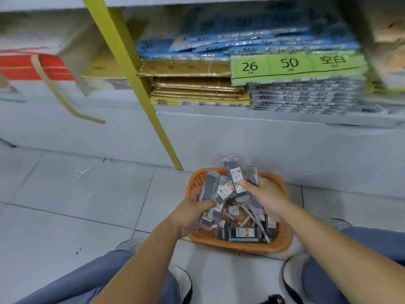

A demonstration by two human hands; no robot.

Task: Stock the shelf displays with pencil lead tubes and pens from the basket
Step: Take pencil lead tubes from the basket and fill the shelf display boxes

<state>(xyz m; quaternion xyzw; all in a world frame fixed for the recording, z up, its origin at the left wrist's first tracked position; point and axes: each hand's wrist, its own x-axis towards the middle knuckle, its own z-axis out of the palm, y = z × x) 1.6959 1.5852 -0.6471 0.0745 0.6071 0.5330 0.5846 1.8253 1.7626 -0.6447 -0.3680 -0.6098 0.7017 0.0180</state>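
Tiled floor (65, 194), paper packs (295, 93) shelved beyond. Under both grips sits the orange basket (241, 246); the left grip (192, 213) clutches a fan of pencil lead tubes (211, 189), and the right grip (263, 194) closes on more, likely bunching one handful to carry.

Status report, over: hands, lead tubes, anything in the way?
Left hand grips a bunch of lead tubes; right hand grips more tubes. Orange basket on floor, pens and tubes inside. Yellow post behind basket, not blocking.
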